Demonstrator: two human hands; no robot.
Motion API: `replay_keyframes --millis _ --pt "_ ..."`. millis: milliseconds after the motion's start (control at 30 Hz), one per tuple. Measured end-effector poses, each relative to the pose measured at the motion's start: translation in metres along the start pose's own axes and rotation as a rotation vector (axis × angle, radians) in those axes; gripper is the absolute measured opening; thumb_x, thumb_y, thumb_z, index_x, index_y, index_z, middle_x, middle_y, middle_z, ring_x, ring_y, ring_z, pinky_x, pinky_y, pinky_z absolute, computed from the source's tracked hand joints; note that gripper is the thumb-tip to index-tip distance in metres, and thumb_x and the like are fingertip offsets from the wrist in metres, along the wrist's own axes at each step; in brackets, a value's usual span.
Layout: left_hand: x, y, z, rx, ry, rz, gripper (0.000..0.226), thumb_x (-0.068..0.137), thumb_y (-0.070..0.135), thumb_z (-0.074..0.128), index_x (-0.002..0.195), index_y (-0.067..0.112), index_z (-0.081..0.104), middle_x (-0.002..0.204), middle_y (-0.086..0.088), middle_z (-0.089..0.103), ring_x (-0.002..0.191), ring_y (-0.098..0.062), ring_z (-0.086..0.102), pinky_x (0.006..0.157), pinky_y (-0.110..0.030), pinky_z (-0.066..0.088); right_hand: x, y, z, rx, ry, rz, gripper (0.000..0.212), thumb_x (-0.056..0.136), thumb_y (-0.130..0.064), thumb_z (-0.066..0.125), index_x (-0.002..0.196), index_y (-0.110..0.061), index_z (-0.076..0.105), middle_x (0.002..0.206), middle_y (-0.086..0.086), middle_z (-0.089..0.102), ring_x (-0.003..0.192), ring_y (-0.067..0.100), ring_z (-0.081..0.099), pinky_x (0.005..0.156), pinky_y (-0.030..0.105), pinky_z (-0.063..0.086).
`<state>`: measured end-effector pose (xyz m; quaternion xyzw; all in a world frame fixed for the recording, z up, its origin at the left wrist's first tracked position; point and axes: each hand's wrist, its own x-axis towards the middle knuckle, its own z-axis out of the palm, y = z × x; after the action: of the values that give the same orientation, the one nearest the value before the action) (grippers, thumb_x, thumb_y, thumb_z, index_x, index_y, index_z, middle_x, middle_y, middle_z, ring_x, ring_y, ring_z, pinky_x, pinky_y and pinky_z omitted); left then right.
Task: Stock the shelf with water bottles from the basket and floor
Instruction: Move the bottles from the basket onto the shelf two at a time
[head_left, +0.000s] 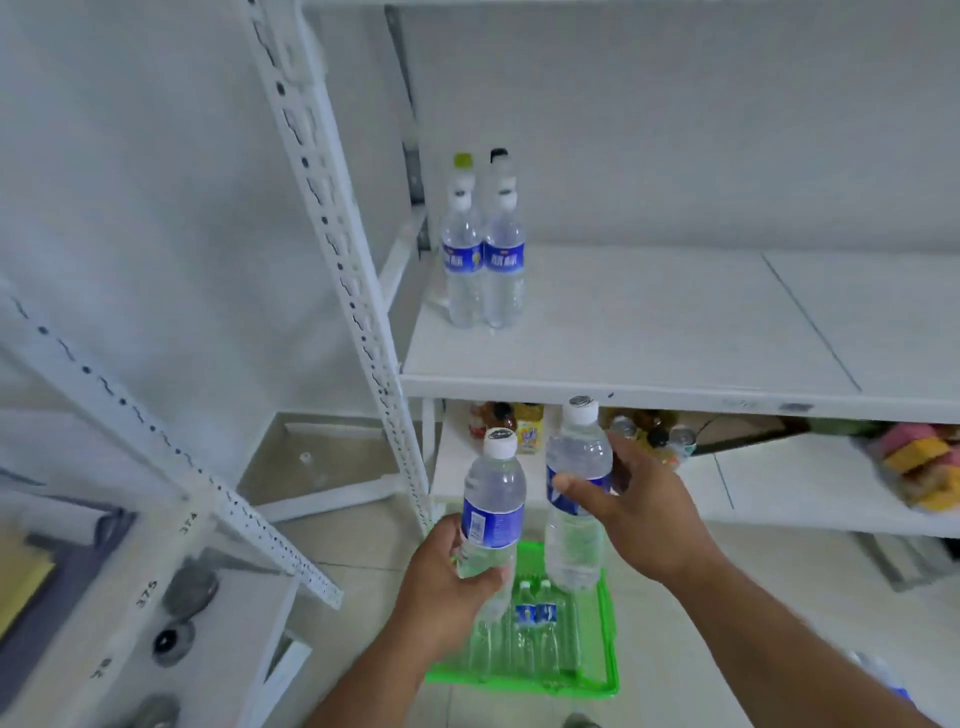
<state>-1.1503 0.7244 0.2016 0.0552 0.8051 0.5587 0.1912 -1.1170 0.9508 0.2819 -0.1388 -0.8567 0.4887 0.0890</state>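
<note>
Head view: two water bottles are carried upright above the green basket (605, 675), the left bottle (493, 514) wrapped by left hand (447, 582) fingers, the right bottle (576, 499) by the right hand (644, 514). Stocked bottles (483, 265) on the shelf (649, 332) could be toppled if crowded.

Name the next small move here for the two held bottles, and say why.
Probably lift both up onto the shelf board beside the bottle group: the left hand and right hand each grip an upright bottle below its front edge, above the green basket.

head | looks forward-down | close over hands | faces white shelf (649, 384)
</note>
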Motion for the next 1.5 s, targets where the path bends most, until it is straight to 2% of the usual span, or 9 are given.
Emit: replay_keyframes --millis 133,233,333,533,633,700,1167,1333,1500 --pt "-0.028 0.040 -0.015 -0.018 0.023 0.090 0.050 0.064 0.026 0.082 0.102 0.050 0.058 0.099 0.018 0.073 0.096 -0.005 0.067 0.090 -0.036 0.054 -0.025 -0.049 -0.022 0.041 0.047 -0.040 0.035 0.075 -0.050 0.078 0.106 -0.041 0.066 0.094 -0.025 0.072 0.087 -0.005 0.066 0.070 0.013 0.046" --pt "-0.043 0.062 -0.020 -0.042 0.052 0.135 0.047 0.064 0.023 0.084 0.102 0.041 0.062 0.098 0.013 0.074 0.094 -0.010 0.069 0.091 -0.041 0.055 -0.037 -0.074 -0.035 0.052 0.076 -0.088 0.037 0.074 -0.052 0.077 0.107 -0.038 0.067 0.093 -0.026 0.072 0.086 -0.007 0.066 0.065 0.005 0.044" --pt "-0.053 0.081 -0.021 -0.053 0.096 0.166 0.049 0.061 0.024 0.086 0.105 0.028 0.065 0.098 0.008 0.075 0.095 -0.013 0.070 0.092 -0.044 0.054 -0.042 -0.091 -0.049 0.050 0.087 -0.117 0.035 0.073 -0.055 0.074 0.104 -0.040 0.067 0.091 -0.026 0.072 0.083 -0.007 0.066 0.065 0.012 0.044" --pt "-0.050 0.115 -0.012 -0.107 0.191 0.157 0.056 0.050 0.031 0.088 0.102 0.028 0.068 0.095 0.009 0.075 0.094 -0.012 0.069 0.082 -0.035 0.057 -0.036 -0.104 -0.076 0.062 0.100 -0.146 0.032 0.072 -0.056 0.073 0.100 -0.042 0.067 0.091 -0.026 0.071 0.085 -0.004 0.065 0.071 0.023 0.052" --pt "-0.046 0.125 -0.004 -0.117 0.212 0.165 0.053 0.052 0.022 0.088 0.100 0.027 0.067 0.093 0.012 0.076 0.085 -0.003 0.070 0.063 -0.017 0.054 -0.030 -0.106 -0.088 0.080 0.075 -0.157 0.031 0.075 -0.052 0.074 0.103 -0.040 0.067 0.092 -0.022 0.072 0.086 -0.002 0.066 0.074 0.025 0.054" --pt "-0.043 0.130 0.002 -0.111 0.221 0.170 0.050 0.057 0.014 0.088 0.101 0.027 0.067 0.093 0.014 0.076 0.083 -0.001 0.071 0.059 -0.011 0.051 -0.025 -0.107 -0.095 0.080 0.066 -0.167 0.032 0.076 -0.050 0.075 0.105 -0.039 0.067 0.094 -0.020 0.072 0.086 -0.002 0.066 0.073 0.023 0.052" --pt "-0.011 0.148 0.013 -0.133 0.302 0.163 0.041 0.066 0.004 0.085 0.098 0.024 0.069 0.090 0.005 0.077 0.081 -0.010 0.072 0.056 -0.016 0.052 0.032 -0.101 -0.107 0.105 -0.009 -0.190 0.034 0.079 -0.045 0.076 0.109 -0.035 0.066 0.099 -0.018 0.072 0.090 0.001 0.066 0.080 0.026 0.054" --pt "0.026 0.151 -0.008 -0.095 0.296 0.156 0.042 0.067 0.010 0.086 0.099 0.027 0.066 0.091 0.017 0.075 0.082 -0.001 0.071 0.060 -0.009 0.049 0.069 -0.105 -0.090 0.093 -0.003 -0.182 0.035 0.078 -0.046 0.077 0.109 -0.036 0.066 0.098 -0.019 0.071 0.090 0.001 0.065 0.079 0.025 0.053" --pt "0.073 0.148 -0.033 -0.080 0.282 0.121 0.049 0.057 0.032 0.086 0.101 0.032 0.066 0.100 0.011 0.074 0.096 -0.009 0.068 0.086 -0.033 0.054 0.105 -0.115 -0.066 0.092 0.020 -0.139 0.027 0.076 -0.044 0.079 0.099 -0.042 0.066 0.092 -0.025 0.070 0.084 -0.006 0.063 0.071 0.017 0.048"
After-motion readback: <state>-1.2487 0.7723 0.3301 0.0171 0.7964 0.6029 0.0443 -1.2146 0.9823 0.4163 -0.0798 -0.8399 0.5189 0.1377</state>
